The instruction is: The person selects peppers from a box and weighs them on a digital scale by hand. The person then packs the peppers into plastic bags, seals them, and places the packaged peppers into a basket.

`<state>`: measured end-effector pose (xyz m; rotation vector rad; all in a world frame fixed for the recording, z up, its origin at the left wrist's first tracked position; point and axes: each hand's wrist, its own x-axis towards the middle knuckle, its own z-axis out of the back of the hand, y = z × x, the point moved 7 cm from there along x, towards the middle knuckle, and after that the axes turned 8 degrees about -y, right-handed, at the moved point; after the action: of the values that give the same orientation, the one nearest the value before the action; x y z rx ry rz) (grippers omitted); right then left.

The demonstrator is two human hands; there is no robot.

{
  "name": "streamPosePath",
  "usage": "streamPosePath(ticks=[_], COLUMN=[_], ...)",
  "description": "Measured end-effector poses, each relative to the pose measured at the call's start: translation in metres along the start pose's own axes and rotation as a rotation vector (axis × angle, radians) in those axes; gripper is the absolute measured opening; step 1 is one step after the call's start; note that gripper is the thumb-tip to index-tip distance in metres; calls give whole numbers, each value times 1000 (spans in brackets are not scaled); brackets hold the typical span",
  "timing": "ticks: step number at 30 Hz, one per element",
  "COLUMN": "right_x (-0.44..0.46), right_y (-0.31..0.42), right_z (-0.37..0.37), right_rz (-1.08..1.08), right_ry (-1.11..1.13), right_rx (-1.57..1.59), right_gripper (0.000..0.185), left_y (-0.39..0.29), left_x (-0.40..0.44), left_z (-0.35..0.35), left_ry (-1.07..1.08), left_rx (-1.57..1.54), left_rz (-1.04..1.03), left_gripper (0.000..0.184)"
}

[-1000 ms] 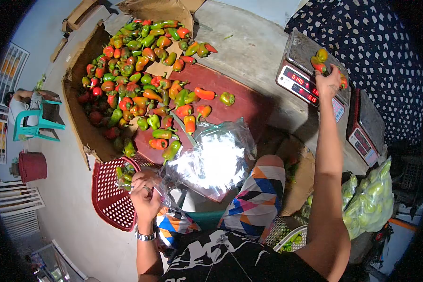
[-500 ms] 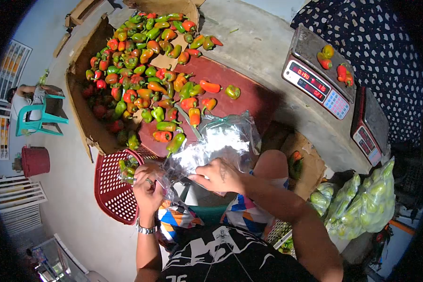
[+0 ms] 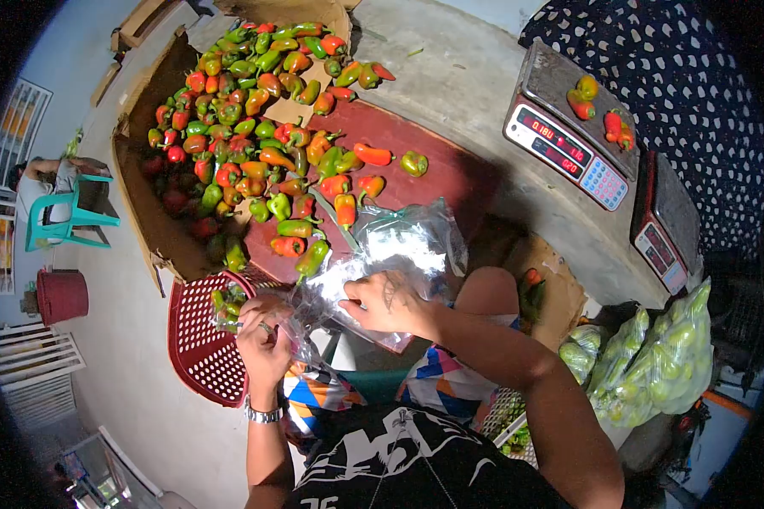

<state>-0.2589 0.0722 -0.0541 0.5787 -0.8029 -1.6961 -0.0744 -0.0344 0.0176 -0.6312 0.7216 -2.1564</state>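
My left hand is closed on the gathered neck of a clear plastic bag of peppers, held over a dark red perforated basket. My right hand lies over shiny clear plastic bags on the front of a red board. Its fingers are curled, and they seem to pinch the plastic; the fingertips are partly hidden. Just beyond the bags, loose red, orange and green peppers lie on the board, beside a knife-like blade.
A cardboard box heaped with peppers stands at left. On the right are two digital scales, the nearer bearing several peppers. Filled bags of green produce sit at lower right. A person sits on a teal chair far left.
My right hand has shifted slightly left and up over the plastic bags. My left hand stays nearly in place with the bag. The view has moved a little.
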Motion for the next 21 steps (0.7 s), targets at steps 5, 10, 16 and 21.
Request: streamPosePath(ticks=[5, 10, 16, 21], right_x=[6, -34, -127, -137], right_y=[-2, -96, -261, -352], right_z=[66, 266, 470, 509], right_rz=[169, 133, -671, -922], right_ry=[-385, -1275, -1385, -1221], right_rx=[173, -233, -828, -781], right_gripper=[16, 8, 26, 51], left_y=[-2, 10, 1, 1], left_x=[2, -5, -3, -2], left_z=[2, 1, 3, -6], left_ry=[-4, 6, -31, -1], left_rx=[7, -12, 0, 39], left_rz=[-43, 4, -51, -66], left_gripper=[15, 14, 14, 13])
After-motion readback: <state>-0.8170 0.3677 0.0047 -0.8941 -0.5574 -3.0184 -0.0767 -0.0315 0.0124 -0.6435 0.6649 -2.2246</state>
